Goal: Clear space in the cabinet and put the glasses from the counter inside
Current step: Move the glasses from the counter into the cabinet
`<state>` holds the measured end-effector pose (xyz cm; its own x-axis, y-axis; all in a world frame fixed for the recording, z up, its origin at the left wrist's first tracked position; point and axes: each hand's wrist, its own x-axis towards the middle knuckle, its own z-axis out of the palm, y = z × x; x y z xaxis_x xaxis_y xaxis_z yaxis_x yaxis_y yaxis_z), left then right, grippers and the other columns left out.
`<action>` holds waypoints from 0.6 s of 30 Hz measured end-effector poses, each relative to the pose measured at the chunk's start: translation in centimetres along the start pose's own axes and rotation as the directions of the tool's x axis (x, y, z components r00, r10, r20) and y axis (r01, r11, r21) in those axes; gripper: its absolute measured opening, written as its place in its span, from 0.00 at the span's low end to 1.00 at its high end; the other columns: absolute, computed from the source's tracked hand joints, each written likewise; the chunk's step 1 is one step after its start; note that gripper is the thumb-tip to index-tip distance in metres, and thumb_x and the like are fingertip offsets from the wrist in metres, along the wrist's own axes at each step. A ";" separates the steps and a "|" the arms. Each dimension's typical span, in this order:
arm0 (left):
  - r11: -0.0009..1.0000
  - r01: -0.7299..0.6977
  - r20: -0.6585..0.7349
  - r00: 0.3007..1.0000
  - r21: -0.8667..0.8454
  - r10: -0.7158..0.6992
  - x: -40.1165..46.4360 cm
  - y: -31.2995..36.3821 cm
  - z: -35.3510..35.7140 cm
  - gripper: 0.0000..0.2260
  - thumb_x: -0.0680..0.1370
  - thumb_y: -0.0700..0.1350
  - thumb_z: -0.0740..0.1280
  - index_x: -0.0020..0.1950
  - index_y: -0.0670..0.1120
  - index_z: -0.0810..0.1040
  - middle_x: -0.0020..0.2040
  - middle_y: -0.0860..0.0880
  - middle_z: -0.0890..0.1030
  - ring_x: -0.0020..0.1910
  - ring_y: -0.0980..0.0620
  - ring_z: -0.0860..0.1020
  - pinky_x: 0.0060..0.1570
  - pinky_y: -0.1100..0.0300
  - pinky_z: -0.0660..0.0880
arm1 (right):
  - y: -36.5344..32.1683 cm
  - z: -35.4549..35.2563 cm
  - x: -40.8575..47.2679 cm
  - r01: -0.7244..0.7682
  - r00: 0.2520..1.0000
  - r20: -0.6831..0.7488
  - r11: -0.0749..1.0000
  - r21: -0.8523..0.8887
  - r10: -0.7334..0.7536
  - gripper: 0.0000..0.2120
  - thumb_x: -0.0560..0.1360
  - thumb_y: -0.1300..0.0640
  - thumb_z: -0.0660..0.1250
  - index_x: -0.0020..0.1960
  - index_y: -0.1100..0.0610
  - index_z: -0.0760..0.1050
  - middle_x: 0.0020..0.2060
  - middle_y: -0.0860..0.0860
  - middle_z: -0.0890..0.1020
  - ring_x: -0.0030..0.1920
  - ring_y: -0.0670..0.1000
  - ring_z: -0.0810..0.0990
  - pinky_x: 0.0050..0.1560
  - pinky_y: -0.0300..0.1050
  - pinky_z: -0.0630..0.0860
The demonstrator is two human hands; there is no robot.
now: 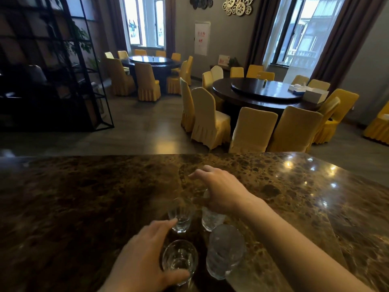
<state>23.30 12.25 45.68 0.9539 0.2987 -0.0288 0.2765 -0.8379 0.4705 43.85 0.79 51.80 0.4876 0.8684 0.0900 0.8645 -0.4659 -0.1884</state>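
Note:
Four clear glasses stand close together on the brown marble counter (84, 197). My left hand (145, 256) curves around the near left glass (180, 261): the thumb lies against its near side and the fingertips touch the far left glass (181, 218). My right hand (219, 190) hovers palm-down over the far right glass (211, 218), hiding its rim, with fingers spread and stretched forward. The near right glass (225, 249) stands untouched below my right forearm. No cabinet is in view.
Beyond the counter's far edge lies a dining room with two round dark tables (263, 91) ringed by yellow-covered chairs (254, 129). A black metal shelf frame (69, 66) stands at the left. The counter's right corner (315, 157) angles away.

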 end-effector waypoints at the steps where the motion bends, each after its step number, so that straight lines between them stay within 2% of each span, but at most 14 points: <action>1: 1.000 -0.016 0.023 1.000 0.009 0.016 -0.1 0.4 0.6 0.49 0.60 0.73 0.71 0.75 0.68 0.50 0.74 0.67 0.57 0.72 0.60 0.61 0.72 0.53 0.62 | -0.8 0.7 1.2 0.034 0.999 0.033 0.999 -0.019 -0.034 0.32 0.72 0.46 0.76 0.72 0.47 0.68 0.63 0.49 0.75 0.61 0.53 0.76 0.58 0.54 0.79; 4: 0.999 -0.046 0.104 0.994 0.029 0.043 0.3 0.9 2.0 0.49 0.65 0.70 0.72 0.78 0.61 0.49 0.76 0.63 0.56 0.73 0.58 0.58 0.73 0.56 0.59 | -2.4 2.7 3.9 0.134 0.980 0.164 0.985 -0.104 -0.116 0.38 0.70 0.53 0.78 0.75 0.50 0.65 0.62 0.51 0.73 0.60 0.55 0.76 0.55 0.51 0.80; 6: 0.997 -0.054 0.148 0.988 0.047 0.046 0.6 0.7 2.7 0.48 0.67 0.67 0.73 0.79 0.59 0.49 0.76 0.60 0.56 0.74 0.56 0.59 0.73 0.55 0.60 | -2.9 3.7 4.9 0.190 0.953 0.272 0.964 -0.188 -0.135 0.42 0.68 0.53 0.80 0.77 0.50 0.63 0.64 0.52 0.72 0.62 0.55 0.74 0.57 0.50 0.79; 11: 0.997 -0.060 0.150 0.987 0.038 0.054 1.2 -0.2 3.8 0.47 0.66 0.63 0.76 0.77 0.62 0.51 0.73 0.62 0.58 0.71 0.56 0.61 0.70 0.51 0.66 | -3.3 5.5 5.6 0.267 0.867 0.488 0.919 -0.289 -0.098 0.48 0.64 0.51 0.83 0.77 0.47 0.61 0.70 0.54 0.69 0.66 0.56 0.71 0.60 0.54 0.78; 14: 0.996 -0.075 0.171 0.983 0.039 0.067 1.6 -0.9 4.5 0.43 0.67 0.60 0.76 0.75 0.64 0.55 0.71 0.63 0.61 0.70 0.55 0.64 0.66 0.49 0.70 | -3.3 6.4 5.4 0.274 0.852 0.515 0.917 -0.290 -0.092 0.48 0.65 0.55 0.82 0.78 0.46 0.60 0.69 0.54 0.70 0.66 0.56 0.71 0.59 0.53 0.78; 18: 0.997 -0.078 0.169 0.983 0.023 0.073 1.8 -1.3 5.1 0.42 0.66 0.60 0.76 0.73 0.65 0.54 0.71 0.63 0.61 0.69 0.55 0.65 0.66 0.47 0.71 | -3.3 7.2 5.4 0.263 0.873 0.471 0.936 -0.234 -0.127 0.41 0.68 0.59 0.79 0.76 0.49 0.64 0.62 0.55 0.73 0.60 0.57 0.76 0.53 0.48 0.78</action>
<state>25.26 11.52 40.50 0.9775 0.1553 -0.1430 0.2041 -0.8691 0.4506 42.79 8.22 45.88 0.2584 0.8974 -0.3575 0.9658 -0.2476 0.0765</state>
